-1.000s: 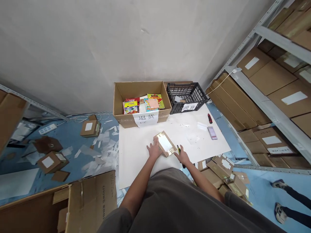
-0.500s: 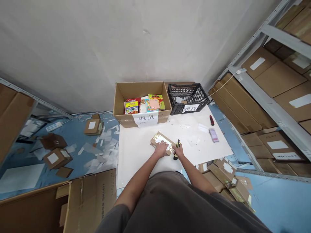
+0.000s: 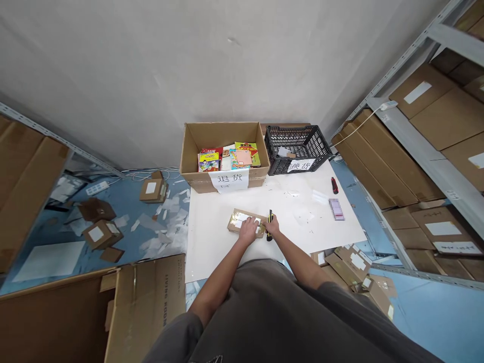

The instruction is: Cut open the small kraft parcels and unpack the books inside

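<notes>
A small taped cardboard box (image 3: 235,220) with a white label lies on the white table (image 3: 207,252) in front of me. My left hand (image 3: 248,230) grips it from above, fingers over the label. My right hand (image 3: 274,227) is closed around a black and yellow utility knife (image 3: 269,218) at the box's right end. Whether the blade touches the tape is too small to tell.
Behind the work stand an open carton (image 3: 223,180) of colourful books and a black plastic crate (image 3: 298,151). A red and black knife (image 3: 335,185) lies to the right. Paper scraps (image 3: 170,229) litter the floor on the left; shelves of boxes (image 3: 408,186) rise on the right.
The small box has turned to lie more nearly level across the table and shifted slightly left. Both hands moved with it, the right still holding the utility knife. The camera view has shifted a little.
</notes>
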`<state>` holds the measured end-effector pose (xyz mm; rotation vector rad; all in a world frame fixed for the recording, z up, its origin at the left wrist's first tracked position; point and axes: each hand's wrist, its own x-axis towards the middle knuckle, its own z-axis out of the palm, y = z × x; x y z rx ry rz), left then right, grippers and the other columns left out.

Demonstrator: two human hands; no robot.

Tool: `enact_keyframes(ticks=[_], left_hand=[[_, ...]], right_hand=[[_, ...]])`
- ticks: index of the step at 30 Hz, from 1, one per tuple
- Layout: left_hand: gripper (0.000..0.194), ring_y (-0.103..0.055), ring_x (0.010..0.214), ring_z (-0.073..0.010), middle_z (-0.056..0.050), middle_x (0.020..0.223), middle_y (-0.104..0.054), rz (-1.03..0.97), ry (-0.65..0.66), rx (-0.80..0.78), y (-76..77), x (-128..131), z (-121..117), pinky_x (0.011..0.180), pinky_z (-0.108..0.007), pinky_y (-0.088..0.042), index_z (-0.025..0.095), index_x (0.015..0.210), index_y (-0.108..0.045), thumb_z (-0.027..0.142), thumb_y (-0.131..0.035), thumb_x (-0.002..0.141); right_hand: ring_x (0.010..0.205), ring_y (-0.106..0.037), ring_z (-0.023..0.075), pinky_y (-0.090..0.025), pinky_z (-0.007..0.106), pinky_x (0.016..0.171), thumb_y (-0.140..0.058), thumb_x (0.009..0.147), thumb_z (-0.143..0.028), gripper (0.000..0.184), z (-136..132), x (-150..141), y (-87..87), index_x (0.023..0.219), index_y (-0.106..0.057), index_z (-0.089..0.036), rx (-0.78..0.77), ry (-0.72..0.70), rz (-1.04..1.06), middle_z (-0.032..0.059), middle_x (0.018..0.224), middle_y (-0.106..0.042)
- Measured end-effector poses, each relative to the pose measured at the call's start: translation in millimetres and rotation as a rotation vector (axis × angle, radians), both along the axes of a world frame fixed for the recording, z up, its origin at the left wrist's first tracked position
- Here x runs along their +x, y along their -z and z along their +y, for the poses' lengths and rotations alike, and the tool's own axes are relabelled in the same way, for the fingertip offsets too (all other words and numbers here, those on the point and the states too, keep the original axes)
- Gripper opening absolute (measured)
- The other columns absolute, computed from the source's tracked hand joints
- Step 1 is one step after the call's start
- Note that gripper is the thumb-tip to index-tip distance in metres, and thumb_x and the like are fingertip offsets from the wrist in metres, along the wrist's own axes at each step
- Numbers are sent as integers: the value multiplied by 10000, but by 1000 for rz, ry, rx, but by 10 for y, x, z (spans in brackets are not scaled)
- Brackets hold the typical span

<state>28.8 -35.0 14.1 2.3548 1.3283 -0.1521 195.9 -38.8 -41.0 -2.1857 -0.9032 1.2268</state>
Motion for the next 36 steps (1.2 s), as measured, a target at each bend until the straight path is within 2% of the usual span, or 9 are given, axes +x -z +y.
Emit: enact_keyframes(ticks=[6, 10, 14, 17, 23, 29, 32, 34, 36], left_hand=[[728, -393, 1478, -298, -169, 1591, -441, 65, -19, -80, 68, 55, -23, 1203, -432, -278, 198, 1385, -487, 121, -788, 727], [867, -453, 1435, -329, -216, 1530, -503, 65, -20, -109, 90, 106, 39, 1170, -429, -321, 157, 1444, -441, 184, -858, 685], [907, -485, 1409, -349, -228, 1484, -545, 69, -24, -128, 81, 113, 58, 1115, -424, -371, 151, 1463, -423, 247, -878, 684], [939, -530, 1373, -345, -222, 1447, -579, 85, -34, -143, 61, 103, 67, 1089, -416, -382, 168, 1470, -403, 270, -892, 675], [863, -628, 1238, -323, -193, 1330, -638, 93, -62, -153, 28, 83, 105, 1036, -391, -407, 183, 1407, -451, 276, -897, 675], [864, -668, 1154, -323, -158, 1287, -666, 66, -56, -157, 9, 55, 141, 1004, -392, -447, 209, 1373, -496, 292, -922, 625], [713, -675, 1152, -309, -118, 1263, -695, 28, -60, -151, -4, -32, 218, 998, -395, -465, 256, 1384, -507, 416, -823, 766], [635, -601, 1286, -314, -116, 1374, -649, 2, -63, -127, 12, -123, 296, 1075, -419, -423, 283, 1412, -501, 455, -738, 848], [722, -386, 1487, -345, -125, 1567, -491, -17, -66, -89, 62, -215, 374, 1194, -473, -298, 290, 1465, -473, 508, -743, 831]], right_hand=[[450, -559, 116, -456, 215, 450, -660, 894, -418, 464, -100, 173, -145, 1250, -406, -264, 5, -97, -44, -72, 751, -610], [452, -567, 120, -452, 215, 514, -445, 1020, -515, 279, -278, 507, -296, 1090, -506, -252, -73, -473, 60, -66, 651, -618], [578, -625, 147, -432, 227, 599, -538, 999, -424, 198, -174, 677, -467, 967, -610, -242, -191, -884, -137, -23, 695, -670], [774, -674, 206, -416, 250, 650, -671, 911, -392, 140, 35, 662, -571, 925, -671, -253, -182, -979, -293, 25, 836, -720], [468, -527, 145, -378, 244, 511, -697, 868, -405, 184, 55, 673, -582, 845, -645, -230, -321, -1002, -134, -23, 568, -572], [381, -432, 95, -361, 195, 439, -541, 968, -401, 222, -374, 653, -406, 835, -542, -224, -219, -742, 95, -84, 495, -467], [391, -461, 92, -366, 183, 443, -520, 992, -419, 246, -588, 596, -380, 841, -526, -225, -179, -628, 59, -81, 512, -511], [401, -486, 94, -380, 184, 463, -496, 1012, -446, 273, -727, 541, -394, 855, -531, -226, -154, -536, 18, -71, 536, -550], [416, -511, 98, -395, 191, 492, -473, 1026, -468, 298, -851, 479, -421, 871, -550, -225, -121, -466, -26, -57, 571, -585]])
